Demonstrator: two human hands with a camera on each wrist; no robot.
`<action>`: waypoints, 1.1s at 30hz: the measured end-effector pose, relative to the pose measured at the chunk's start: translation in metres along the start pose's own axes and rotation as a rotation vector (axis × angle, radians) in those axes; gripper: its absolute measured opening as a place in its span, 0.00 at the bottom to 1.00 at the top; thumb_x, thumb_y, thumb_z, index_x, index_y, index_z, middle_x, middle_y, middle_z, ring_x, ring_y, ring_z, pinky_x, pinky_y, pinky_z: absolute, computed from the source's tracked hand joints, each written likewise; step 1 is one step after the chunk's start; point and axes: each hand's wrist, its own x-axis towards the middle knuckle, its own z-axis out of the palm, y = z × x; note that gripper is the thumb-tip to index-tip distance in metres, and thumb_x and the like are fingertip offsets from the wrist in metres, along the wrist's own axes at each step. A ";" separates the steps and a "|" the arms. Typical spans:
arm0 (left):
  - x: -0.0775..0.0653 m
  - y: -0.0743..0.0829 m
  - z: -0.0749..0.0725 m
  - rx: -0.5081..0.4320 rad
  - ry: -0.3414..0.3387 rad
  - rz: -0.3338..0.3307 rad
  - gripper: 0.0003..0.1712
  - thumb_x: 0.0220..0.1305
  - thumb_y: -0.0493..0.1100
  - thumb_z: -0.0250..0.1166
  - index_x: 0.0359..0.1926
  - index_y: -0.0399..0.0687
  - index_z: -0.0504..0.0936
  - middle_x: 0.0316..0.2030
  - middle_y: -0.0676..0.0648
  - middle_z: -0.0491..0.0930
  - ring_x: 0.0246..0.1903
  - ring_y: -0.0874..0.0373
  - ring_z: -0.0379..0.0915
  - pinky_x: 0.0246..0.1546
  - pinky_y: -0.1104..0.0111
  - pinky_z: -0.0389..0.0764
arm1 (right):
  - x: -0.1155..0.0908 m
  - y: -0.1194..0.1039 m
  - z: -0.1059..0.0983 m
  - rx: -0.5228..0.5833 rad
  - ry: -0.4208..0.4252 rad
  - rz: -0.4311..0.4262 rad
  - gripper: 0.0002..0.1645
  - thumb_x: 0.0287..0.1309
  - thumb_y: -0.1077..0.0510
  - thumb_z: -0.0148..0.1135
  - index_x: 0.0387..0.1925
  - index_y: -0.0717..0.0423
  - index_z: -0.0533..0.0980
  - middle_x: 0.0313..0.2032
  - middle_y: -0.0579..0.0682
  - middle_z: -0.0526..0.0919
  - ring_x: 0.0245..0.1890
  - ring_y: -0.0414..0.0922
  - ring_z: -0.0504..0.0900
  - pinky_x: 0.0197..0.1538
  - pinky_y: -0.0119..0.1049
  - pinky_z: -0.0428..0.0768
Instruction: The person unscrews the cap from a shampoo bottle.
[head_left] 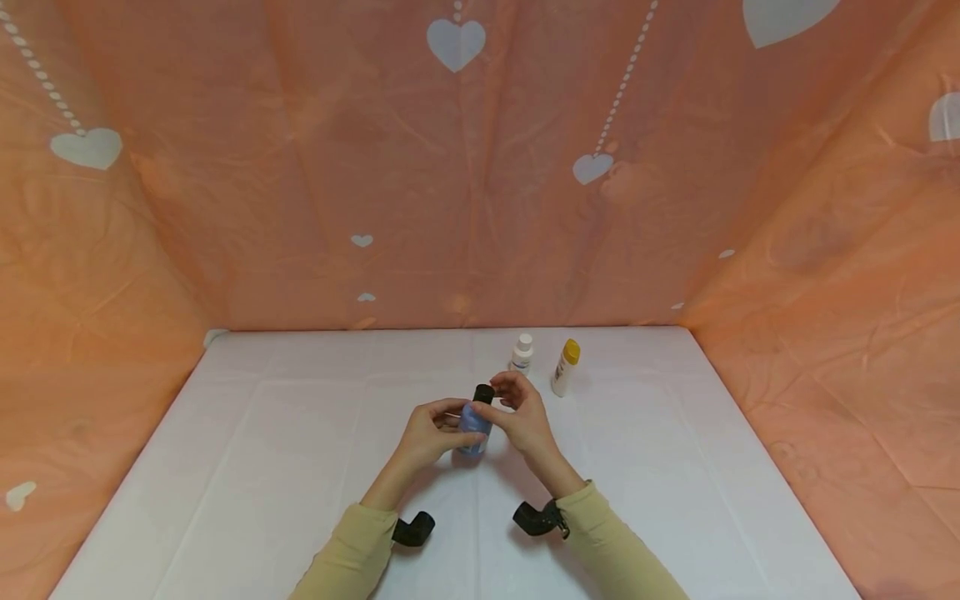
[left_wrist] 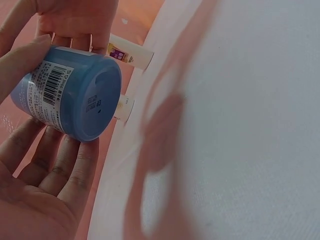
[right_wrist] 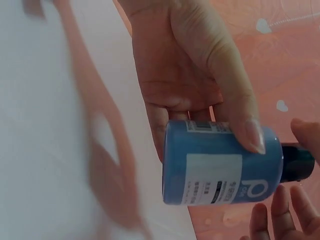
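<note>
Tilted between my two hands is a blue see-through bottle (head_left: 474,429) with a black cap (right_wrist: 297,162). My left hand (head_left: 431,433) holds its body, the thumb across the front and the fingers on the far side. My right hand (head_left: 522,412) is at the upper end, thumb at the shoulder and fingers round the cap. A white label with a barcode (left_wrist: 51,85) shows in the left wrist view, along with the bottle's flat base, and the right wrist view shows another printed label (right_wrist: 212,177).
Behind my hands stand a white bottle (head_left: 522,353) and, to its right, a white bottle with a yellow cap (head_left: 567,367). Black wrist cameras jut out from both sleeves over the white table (head_left: 300,467). Orange cloth (head_left: 480,250) with pale hearts hangs around three sides.
</note>
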 end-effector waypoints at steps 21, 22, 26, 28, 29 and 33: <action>-0.001 0.000 0.000 0.055 0.013 -0.014 0.31 0.44 0.39 0.79 0.52 0.39 0.81 0.38 0.44 0.82 0.37 0.51 0.81 0.36 0.65 0.83 | -0.003 -0.002 -0.001 0.012 -0.020 0.007 0.18 0.53 0.69 0.67 0.47 0.69 0.75 0.43 0.59 0.79 0.47 0.51 0.75 0.58 0.59 0.66; -0.001 0.000 0.000 0.056 0.014 -0.011 0.31 0.44 0.39 0.79 0.52 0.39 0.81 0.38 0.44 0.82 0.37 0.51 0.81 0.36 0.64 0.83 | -0.003 -0.002 -0.001 0.016 -0.028 0.002 0.18 0.54 0.70 0.66 0.48 0.70 0.75 0.43 0.60 0.80 0.47 0.51 0.75 0.58 0.60 0.66; 0.000 0.000 0.000 0.049 0.011 -0.006 0.31 0.44 0.38 0.79 0.52 0.37 0.80 0.42 0.42 0.81 0.39 0.51 0.81 0.36 0.64 0.83 | -0.003 -0.003 -0.003 0.016 -0.047 0.005 0.19 0.56 0.70 0.64 0.50 0.70 0.75 0.45 0.61 0.80 0.48 0.49 0.74 0.61 0.61 0.63; 0.001 0.000 0.000 0.051 0.009 -0.011 0.31 0.44 0.38 0.78 0.53 0.37 0.80 0.43 0.42 0.81 0.39 0.51 0.81 0.36 0.65 0.83 | -0.003 -0.004 -0.004 0.013 -0.053 0.012 0.20 0.56 0.69 0.64 0.51 0.70 0.75 0.47 0.61 0.80 0.49 0.48 0.74 0.61 0.59 0.63; 0.001 -0.001 0.000 0.053 0.009 -0.014 0.32 0.45 0.37 0.78 0.53 0.36 0.79 0.42 0.42 0.82 0.39 0.51 0.81 0.36 0.66 0.83 | -0.003 -0.004 -0.004 0.011 -0.058 0.013 0.20 0.56 0.69 0.64 0.52 0.70 0.75 0.47 0.61 0.80 0.49 0.48 0.74 0.62 0.59 0.63; 0.002 -0.001 0.001 0.061 0.018 -0.020 0.32 0.45 0.36 0.78 0.54 0.35 0.79 0.40 0.42 0.82 0.38 0.50 0.81 0.36 0.66 0.83 | -0.003 -0.005 -0.004 -0.004 -0.067 -0.007 0.23 0.56 0.68 0.65 0.54 0.70 0.74 0.49 0.61 0.79 0.51 0.51 0.74 0.61 0.57 0.63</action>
